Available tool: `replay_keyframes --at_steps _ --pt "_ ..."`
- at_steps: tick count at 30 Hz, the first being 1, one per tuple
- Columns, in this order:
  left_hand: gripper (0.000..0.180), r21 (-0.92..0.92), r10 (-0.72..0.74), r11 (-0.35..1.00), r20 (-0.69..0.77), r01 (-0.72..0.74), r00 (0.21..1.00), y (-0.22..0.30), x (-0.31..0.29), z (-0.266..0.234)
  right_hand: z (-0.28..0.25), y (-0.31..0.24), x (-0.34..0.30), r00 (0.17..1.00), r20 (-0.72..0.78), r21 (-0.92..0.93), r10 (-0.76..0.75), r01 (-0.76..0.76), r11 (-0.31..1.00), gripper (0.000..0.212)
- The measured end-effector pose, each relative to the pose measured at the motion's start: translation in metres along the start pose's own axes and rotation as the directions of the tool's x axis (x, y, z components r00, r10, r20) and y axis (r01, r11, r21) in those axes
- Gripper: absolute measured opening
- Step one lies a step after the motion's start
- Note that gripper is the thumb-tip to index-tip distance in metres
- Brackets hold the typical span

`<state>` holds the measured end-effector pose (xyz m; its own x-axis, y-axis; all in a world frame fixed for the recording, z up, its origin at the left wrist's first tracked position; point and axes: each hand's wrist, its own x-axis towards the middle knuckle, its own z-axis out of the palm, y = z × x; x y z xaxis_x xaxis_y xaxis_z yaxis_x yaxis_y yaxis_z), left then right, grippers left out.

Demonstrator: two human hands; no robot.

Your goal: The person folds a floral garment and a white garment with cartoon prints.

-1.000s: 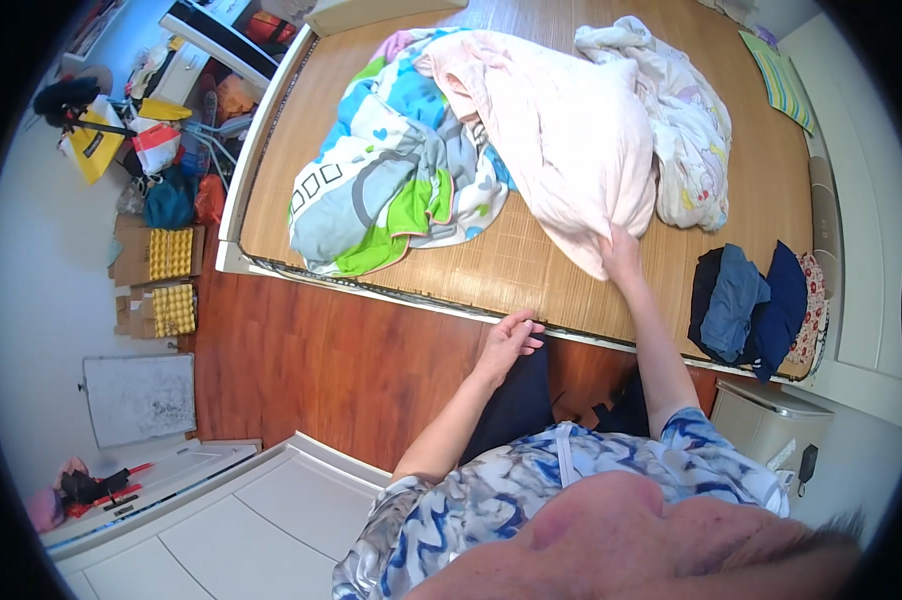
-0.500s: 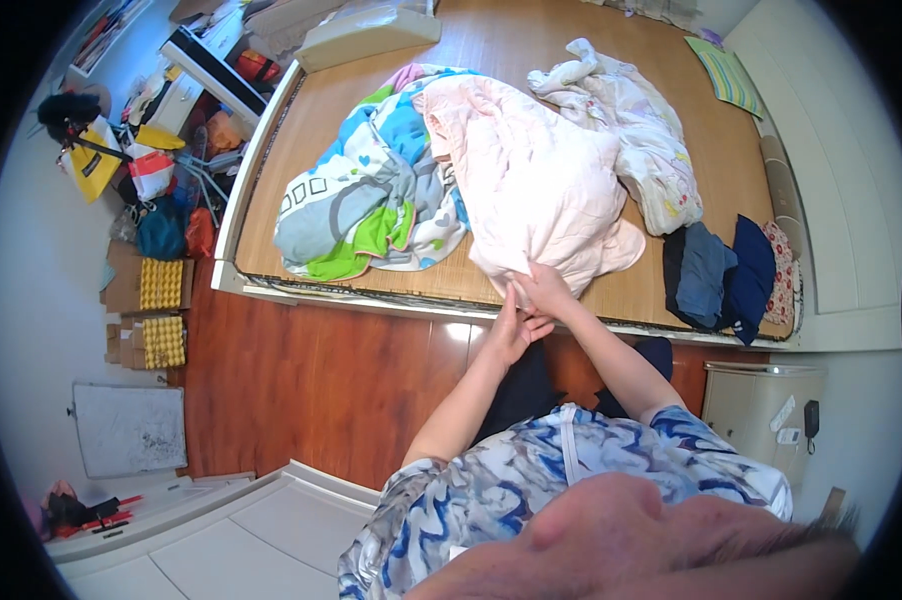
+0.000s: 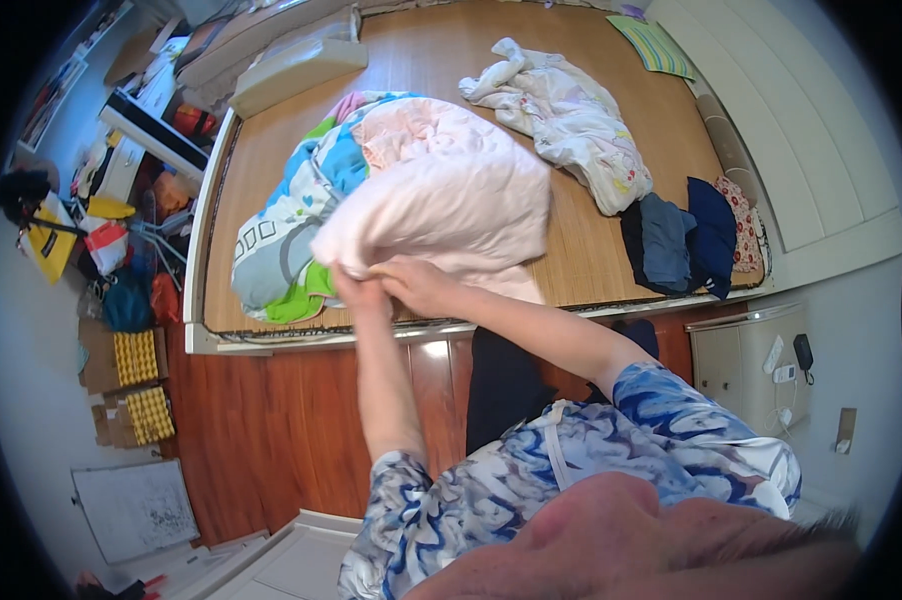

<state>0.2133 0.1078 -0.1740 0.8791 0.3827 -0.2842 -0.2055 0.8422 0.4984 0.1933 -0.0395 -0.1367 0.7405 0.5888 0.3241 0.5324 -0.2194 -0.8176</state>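
Note:
A pale pink quilt [image 3: 461, 205] lies bunched on the bed, billowing up toward its near left. At its near edge my left hand [image 3: 361, 291] is closed on the fabric. Close beside it on the right, my right hand [image 3: 417, 284] also grips the quilt edge; its fingertips are partly hidden. Under the quilt and to its left spreads a blue, grey and green patterned blanket [image 3: 296, 215]. A white printed quilt [image 3: 576, 125] sits crumpled farther right, apart from the pink one.
Folded dark clothes [image 3: 666, 245] lie at the bed's near right corner. A green striped pillow [image 3: 651, 47] rests at the far right. Bags [image 3: 126, 300] and boxes with yellow trays [image 3: 136, 358] stand on the floor at left. A cream cabinet [image 3: 741, 365] is at near right.
Both hands have moved left, pulling the pink quilt's near edge over part of the patterned blanket. The whole view has also shifted a little.

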Motion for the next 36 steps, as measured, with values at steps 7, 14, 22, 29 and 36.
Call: replay_keyframes --at_steps 7,14,22,29,36 --pt "0.038 0.317 0.385 0.843 0.206 -0.434 0.9 0.134 0.067 -0.004 -0.098 0.07 -0.058 0.912 -0.411 -0.308 -0.006 -0.132 0.942 0.034" --pt "0.062 0.753 0.44 -0.501 0.645 -0.426 0.625 0.111 0.102 -0.006 -0.247 0.175 -0.145 0.559 -0.688 -0.398 0.463 -0.824 0.403 0.055" --pt "0.092 0.434 -0.128 -0.773 0.606 -0.462 0.785 -0.057 -0.025 -0.032 -0.253 0.202 -0.114 0.694 -0.677 -0.724 0.243 -0.688 -0.053 0.083" --pt "0.097 0.397 -0.167 -0.831 0.49 -0.389 0.856 -0.065 0.041 -0.047 -0.305 0.274 -0.154 0.416 -0.64 -0.296 0.647 -0.909 0.292 0.067" --pt "0.094 0.441 -0.132 -0.815 0.491 -0.376 0.861 -0.016 0.164 -0.029 -0.171 0.243 -0.182 0.765 -0.403 -0.342 0.503 -0.636 0.692 0.047"
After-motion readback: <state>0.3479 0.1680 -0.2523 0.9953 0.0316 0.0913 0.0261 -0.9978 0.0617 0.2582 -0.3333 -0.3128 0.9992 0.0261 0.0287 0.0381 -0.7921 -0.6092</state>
